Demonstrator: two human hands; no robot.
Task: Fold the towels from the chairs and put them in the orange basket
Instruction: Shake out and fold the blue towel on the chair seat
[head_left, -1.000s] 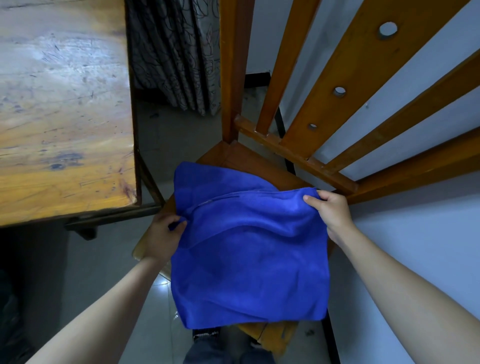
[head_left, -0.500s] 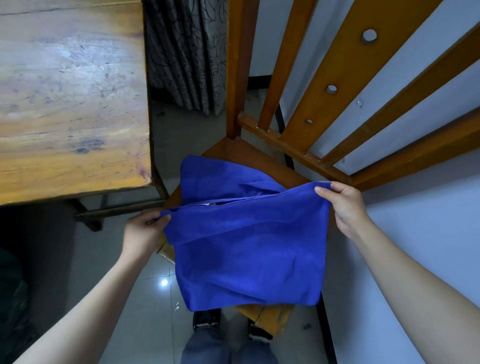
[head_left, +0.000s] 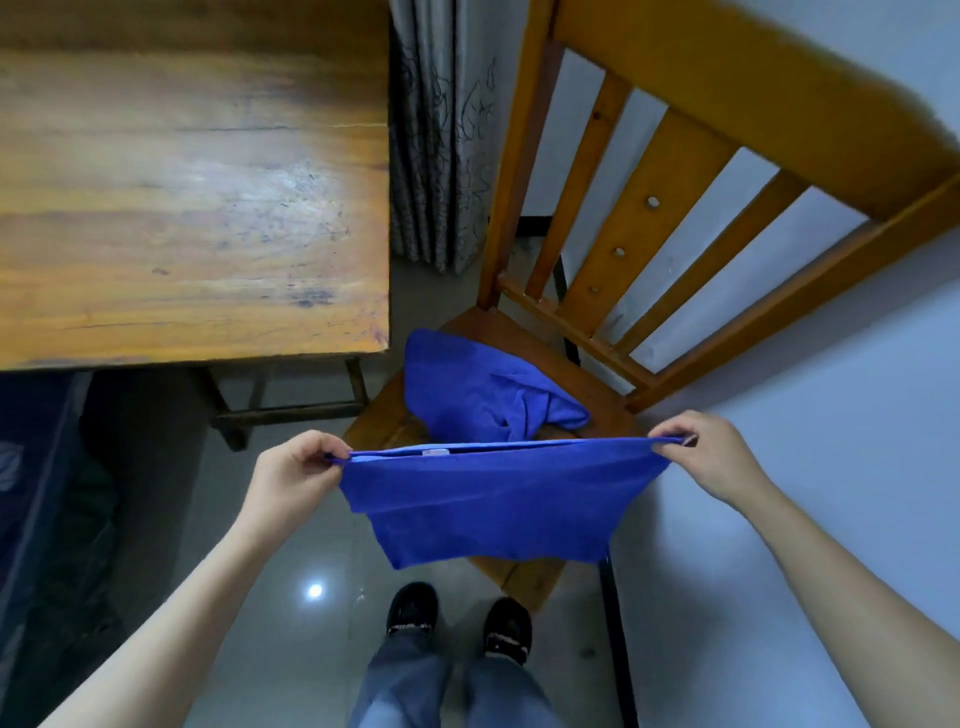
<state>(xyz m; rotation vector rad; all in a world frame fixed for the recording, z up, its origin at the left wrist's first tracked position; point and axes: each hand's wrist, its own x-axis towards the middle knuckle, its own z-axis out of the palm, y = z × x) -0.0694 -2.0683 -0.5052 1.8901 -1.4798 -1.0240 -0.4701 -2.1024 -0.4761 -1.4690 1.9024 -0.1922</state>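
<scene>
I hold a blue towel doubled and taut in the air over the chair's front edge. Left hand pinches one top corner, right hand the other. Second towel lies crumpled on the seat.

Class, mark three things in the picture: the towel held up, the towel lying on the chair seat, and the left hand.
held towel (head_left: 498, 499): head view, middle of the hanging cloth.
towel on the chair (head_left: 478, 389): head view, its crumpled middle.
left hand (head_left: 296, 467): head view, back of the hand.
</scene>
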